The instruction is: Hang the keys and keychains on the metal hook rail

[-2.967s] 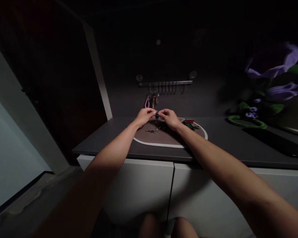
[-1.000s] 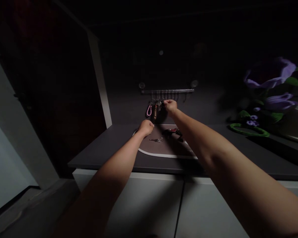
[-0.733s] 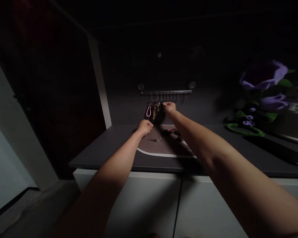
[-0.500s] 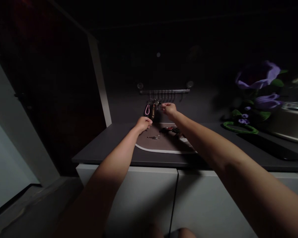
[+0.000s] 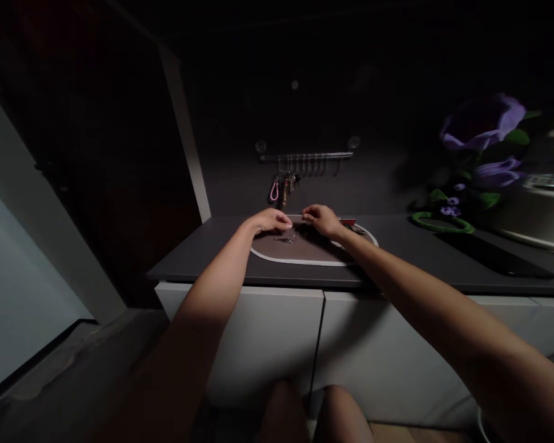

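Observation:
My left hand (image 5: pixel 272 220) hovers over the left part of the brown mat (image 5: pixel 277 252) with white edging, fingers slightly bent and apart, holding nothing I can see. Just below its fingertips lies a small set of silver keys (image 5: pixel 287 239). My right hand (image 5: pixel 322 219) is over the mat's middle, its thumb and fingers curved with a gap between them. Dark items lie beneath it, partly hidden. Behind both hands, a pink strap (image 5: pixel 274 190), a dark lettered key fob (image 5: pixel 285 192) and a bunch of keys (image 5: pixel 292 181) hang from hooks.
A clear rail (image 5: pixel 305 157) with several hooks is fixed to the dark wall by suction cups. A red item (image 5: pixel 348 221) lies at the mat's right. Farther right are a black phone-like slab (image 5: pixel 493 253), purple flowers (image 5: pixel 498 172) and a pale rounded container (image 5: pixel 540 212).
My right hand has come down from beside the hanging keys to just above the mat. My left hand has shifted slightly right, and the view has tilted down.

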